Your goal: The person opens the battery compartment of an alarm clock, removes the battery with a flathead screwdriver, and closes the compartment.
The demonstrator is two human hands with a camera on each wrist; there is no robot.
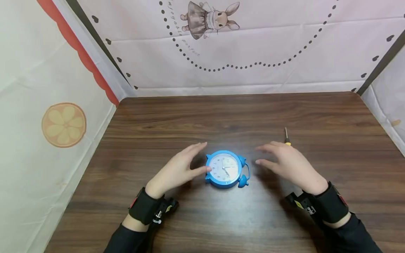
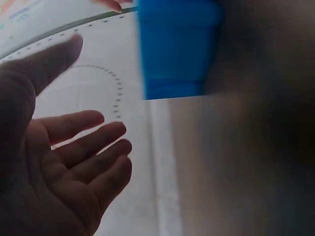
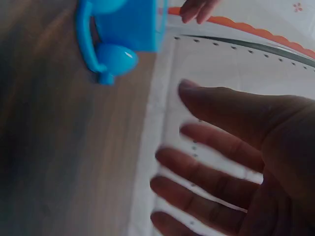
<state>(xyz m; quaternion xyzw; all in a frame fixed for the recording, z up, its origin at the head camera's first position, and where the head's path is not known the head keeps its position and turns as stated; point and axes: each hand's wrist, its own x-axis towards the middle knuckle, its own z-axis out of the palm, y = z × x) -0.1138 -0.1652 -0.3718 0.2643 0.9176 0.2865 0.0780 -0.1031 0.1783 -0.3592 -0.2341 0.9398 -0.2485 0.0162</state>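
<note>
A blue twin-bell alarm clock [image 1: 224, 168] lies face up near the middle of the dark wooden table, its bells and handle pointing right. To its left is my left hand [image 1: 178, 170], fingers spread and thumb tip at the clock's rim in the head view; whether it touches cannot be told. In the left wrist view the clock's blue side [image 2: 179, 49] stands apart from the fingers. My right hand [image 1: 289, 163] hovers to the right of the bells, fingers loosely extended and holding nothing. A screwdriver [image 1: 287, 138] with a yellow-and-black handle lies partly hidden behind the right hand.
The wooden table [image 1: 202, 119] has its far edge against a white cloth [image 1: 253, 45] printed with a rabbit and dots. Another cloth [image 1: 28, 168] with an orange slice print hangs at the left. Black bands with cameras circle both wrists.
</note>
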